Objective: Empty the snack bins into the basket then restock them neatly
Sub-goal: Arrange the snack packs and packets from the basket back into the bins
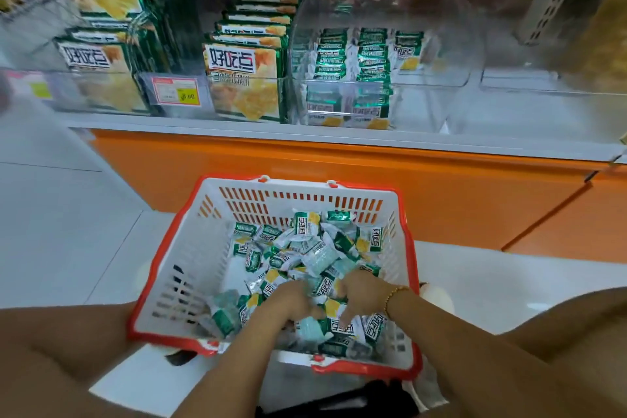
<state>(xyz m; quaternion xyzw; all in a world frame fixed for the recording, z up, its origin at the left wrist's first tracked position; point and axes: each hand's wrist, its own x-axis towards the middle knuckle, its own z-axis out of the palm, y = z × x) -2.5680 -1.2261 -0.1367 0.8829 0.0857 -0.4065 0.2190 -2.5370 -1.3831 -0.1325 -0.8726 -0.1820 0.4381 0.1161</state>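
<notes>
The basket (pixel 203 248) stands on the white, glossy floor (pixel 68 214) between the person's bare knees. It is of white plastic with slotted walls and a red rim, and it is wider at the top than at the bottom. Inside it lies a loose heap of small snack packets (pixel 315 248), shiny foil in green, white and yellow, turned in every direction. The heap covers most of the bottom; a bare patch shows by the left wall.

Both hands are down in the near part of the basket, among the packets. The left hand (pixel 288 302) and the right hand (pixel 359 295) are close together, almost touching. The picture is blurred there, so I cannot tell whether the grip of either hand holds a packet or is only spread over them. A thin gold bracelet (pixel 395 295) is on the right wrist.

Just behind the basket rises a smooth orange panel (pixel 339 173), topped by the white edge of a shelf (pixel 305 132). Above the basket, on this shelf, a clear bin (pixel 441 44) with rounded corners has the same packets standing in tidy rows (pixel 339 58) in its left part. Left of the bin, flat green boxes (pixel 244 78) stand upright one behind another, with a price tag (pixel 174 92) beside them. To the left and right of the basket the floor is open, but the knees are close to its near corners.
</notes>
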